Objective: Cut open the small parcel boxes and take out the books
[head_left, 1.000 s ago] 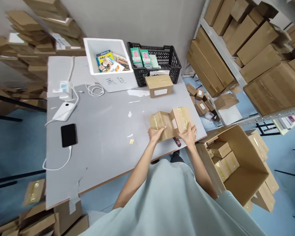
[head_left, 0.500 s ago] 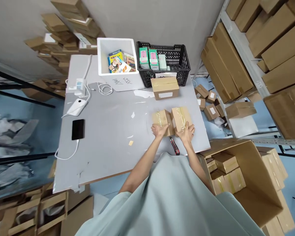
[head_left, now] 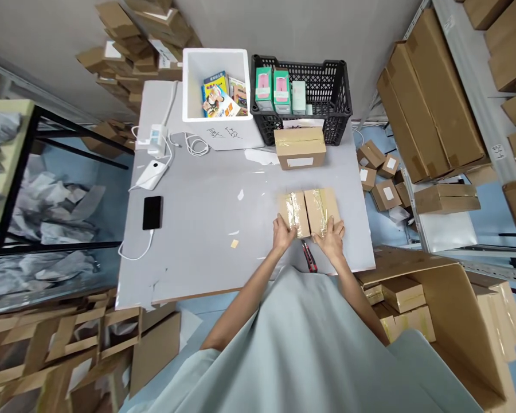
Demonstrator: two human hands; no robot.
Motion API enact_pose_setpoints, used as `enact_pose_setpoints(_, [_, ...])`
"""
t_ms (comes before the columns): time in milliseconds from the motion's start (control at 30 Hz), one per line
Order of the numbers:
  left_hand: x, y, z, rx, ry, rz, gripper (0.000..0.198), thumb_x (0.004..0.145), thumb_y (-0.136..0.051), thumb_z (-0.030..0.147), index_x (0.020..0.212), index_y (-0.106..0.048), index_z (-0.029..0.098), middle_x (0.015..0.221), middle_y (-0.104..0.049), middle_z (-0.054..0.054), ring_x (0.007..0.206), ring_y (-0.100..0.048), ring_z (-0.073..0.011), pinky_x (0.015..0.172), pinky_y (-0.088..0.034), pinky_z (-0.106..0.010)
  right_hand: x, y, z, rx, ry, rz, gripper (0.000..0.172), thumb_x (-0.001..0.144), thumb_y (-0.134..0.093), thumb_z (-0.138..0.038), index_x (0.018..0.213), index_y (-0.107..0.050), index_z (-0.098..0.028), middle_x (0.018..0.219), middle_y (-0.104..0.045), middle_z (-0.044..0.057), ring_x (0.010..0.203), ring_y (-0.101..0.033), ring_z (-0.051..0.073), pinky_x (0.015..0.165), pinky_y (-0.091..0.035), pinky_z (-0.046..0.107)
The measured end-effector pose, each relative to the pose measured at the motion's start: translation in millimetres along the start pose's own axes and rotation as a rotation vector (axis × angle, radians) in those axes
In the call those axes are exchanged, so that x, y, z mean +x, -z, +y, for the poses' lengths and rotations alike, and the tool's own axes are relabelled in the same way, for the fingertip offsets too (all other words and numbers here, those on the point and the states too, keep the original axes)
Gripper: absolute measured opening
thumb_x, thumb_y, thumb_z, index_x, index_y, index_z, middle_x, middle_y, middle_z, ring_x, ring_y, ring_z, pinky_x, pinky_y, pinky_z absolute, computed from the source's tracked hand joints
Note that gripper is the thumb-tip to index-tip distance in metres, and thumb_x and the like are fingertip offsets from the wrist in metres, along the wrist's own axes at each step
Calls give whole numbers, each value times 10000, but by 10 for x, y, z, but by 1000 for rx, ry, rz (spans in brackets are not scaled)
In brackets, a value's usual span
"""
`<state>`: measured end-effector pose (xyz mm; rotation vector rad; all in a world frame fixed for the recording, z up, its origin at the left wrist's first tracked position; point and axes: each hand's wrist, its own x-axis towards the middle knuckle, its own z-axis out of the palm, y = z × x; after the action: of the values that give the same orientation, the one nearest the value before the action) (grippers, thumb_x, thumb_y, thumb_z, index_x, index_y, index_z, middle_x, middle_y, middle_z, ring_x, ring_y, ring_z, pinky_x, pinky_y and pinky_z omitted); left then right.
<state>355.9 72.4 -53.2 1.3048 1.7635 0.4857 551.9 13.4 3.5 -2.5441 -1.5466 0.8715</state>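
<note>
Two small taped cardboard boxes lie side by side on the grey table (head_left: pixel 198 206), a left box (head_left: pixel 294 211) and a right box (head_left: pixel 321 207). My left hand (head_left: pixel 282 234) rests against the near end of the left box, fingers curled on it. My right hand (head_left: pixel 332 240) lies on the near end of the right box with its fingers spread. A red-and-black box cutter (head_left: pixel 309 258) lies on the table between my wrists.
A larger sealed box (head_left: pixel 300 148) sits before a black crate (head_left: pixel 301 98) and a white foam bin (head_left: pixel 215 86). A phone (head_left: pixel 152 212), a power bank (head_left: pixel 153 174) and cables lie at the left. An open carton (head_left: pixel 451 321) of small boxes stands at my right.
The two small boxes, tilted up a second ago, now lie flat and side by side. My head has shifted, so the table sits further right in view.
</note>
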Motion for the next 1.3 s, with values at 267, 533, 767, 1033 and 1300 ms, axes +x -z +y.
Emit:
enact_pose_setpoints(267, [-78, -19, -175, -40, -99, -7, 975, 1021, -723, 424, 1789, -217, 102, 1714, -429, -275, 1685, -387, -364, 1385, -334, -464, -26, -78, -28, -22, 0, 3, 1139, 1027, -629, -737, 1843, -111, -133, 1860, -97, 384, 1694, -225, 572, 1166, -488, 679])
enact_pose_setpoints(533, [-15, -109, -374, -113, -138, 6, 1016, 1004, -740, 469, 1798, -236, 85, 1661, -510, -292, 1620, -456, -431, 1346, -387, -569, 18, -168, 53, -72, -2, 38, 1176, 1019, -649, -746, 1846, -79, -134, 1872, -81, 377, 1698, -242, 558, 1229, -431, 679])
enact_pose_setpoints(767, [-8, -75, -396, -80, -113, 5, 1008, 1000, -758, 464, 1793, -267, 81, 1604, -566, -292, 1560, -540, -434, 1297, -454, -544, 110, -172, -24, -49, -34, 31, 1446, 822, -870, -779, 1832, -77, -116, 1851, -61, 414, 1683, -220, 611, 1264, -352, 689])
enact_pose_setpoints(1033, [42, 162, -598, -128, -111, 53, 988, 976, -771, 431, 1789, -298, 129, 1517, -626, -251, 1485, -594, -425, 1263, -490, -573, -9, -261, -464, -8, -25, 77, 1331, 829, -866, -707, 1826, -178, -156, 1840, -179, 349, 1644, -313, 540, 1234, -427, 621])
enact_pose_setpoints(1300, [27, 307, -812, -166, -84, 35, 1027, 963, -765, 417, 1816, -259, 153, 1544, -587, -235, 1521, -552, -429, 1308, -434, -595, -176, -370, -732, -48, -91, 42, 1297, 909, -795, -738, 1852, -102, -179, 1870, -109, 333, 1688, -257, 514, 1205, -484, 616])
